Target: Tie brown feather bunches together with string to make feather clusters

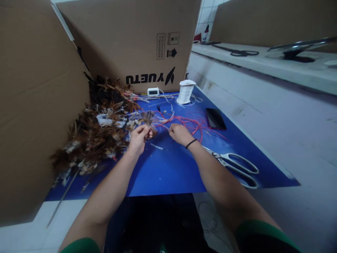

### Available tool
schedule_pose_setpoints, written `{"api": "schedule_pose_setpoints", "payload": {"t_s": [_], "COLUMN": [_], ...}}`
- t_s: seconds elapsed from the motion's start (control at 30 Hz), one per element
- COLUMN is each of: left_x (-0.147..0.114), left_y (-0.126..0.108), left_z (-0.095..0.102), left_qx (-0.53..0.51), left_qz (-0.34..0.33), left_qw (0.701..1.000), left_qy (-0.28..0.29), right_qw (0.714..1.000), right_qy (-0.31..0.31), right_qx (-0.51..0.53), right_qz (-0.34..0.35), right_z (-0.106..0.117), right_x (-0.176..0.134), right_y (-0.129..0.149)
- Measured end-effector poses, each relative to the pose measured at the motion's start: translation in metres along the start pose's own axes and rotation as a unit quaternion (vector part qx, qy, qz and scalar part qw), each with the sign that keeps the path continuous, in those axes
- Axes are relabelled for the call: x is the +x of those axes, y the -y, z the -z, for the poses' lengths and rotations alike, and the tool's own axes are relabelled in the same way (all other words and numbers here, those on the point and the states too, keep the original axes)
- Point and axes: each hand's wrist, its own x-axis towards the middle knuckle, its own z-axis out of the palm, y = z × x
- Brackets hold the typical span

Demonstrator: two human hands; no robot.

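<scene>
My left hand is closed in a pinch on a small brown and grey feather bunch, whose tips fan upward. To its right, my right hand has its fingers closed on a thin translucent ribbon that runs toward the feathers. Behind both hands lies a tangle of pink cords. A short piece of clear strip rests on the blue table between my forearms. Large silver scissors lie beside my right forearm.
A heap of brown feather bunches fills the table's left side. A white spool, a small white digital device and a dark phone lie farther back. Cardboard stands behind and left. Dark scissors lie on the right ledge.
</scene>
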Motion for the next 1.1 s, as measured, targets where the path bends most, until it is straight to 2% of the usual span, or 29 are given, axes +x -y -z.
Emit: {"api": "schedule_pose_setpoints", "payload": {"t_s": [0.07,0.17,0.23,0.3,0.57,0.87,1.0,1.1], "left_x": [0.001,0.001,0.000,0.000,-0.002,0.001,0.002,0.003], "left_y": [0.000,-0.001,-0.001,-0.001,0.000,0.005,0.008,0.009], "left_z": [0.001,0.000,0.000,-0.001,-0.003,-0.001,0.001,0.003], "left_qx": [0.001,0.001,0.003,0.004,0.030,0.064,0.090,0.141], "left_qz": [0.002,0.013,0.024,0.030,0.039,0.031,0.017,0.003], "left_qw": [1.000,1.000,0.999,0.999,0.998,0.997,0.995,0.989], "left_qy": [-0.002,-0.016,-0.021,-0.024,-0.031,-0.030,-0.039,-0.050], "right_qw": [0.991,0.932,0.894,0.880,0.881,0.896,0.926,0.963], "right_qy": [0.000,0.018,0.035,0.043,0.064,0.076,0.055,-0.001], "right_qx": [0.135,0.356,0.439,0.462,0.464,0.436,0.374,0.257], "right_qz": [-0.026,-0.064,-0.087,-0.098,-0.069,-0.031,0.002,0.074], "right_z": [0.005,0.013,0.019,0.023,0.031,0.033,0.029,0.028], "right_x": [0.001,0.001,0.000,-0.001,-0.007,-0.009,-0.007,-0.008], "right_y": [0.001,0.007,0.014,0.019,0.028,0.032,0.026,0.022]}}
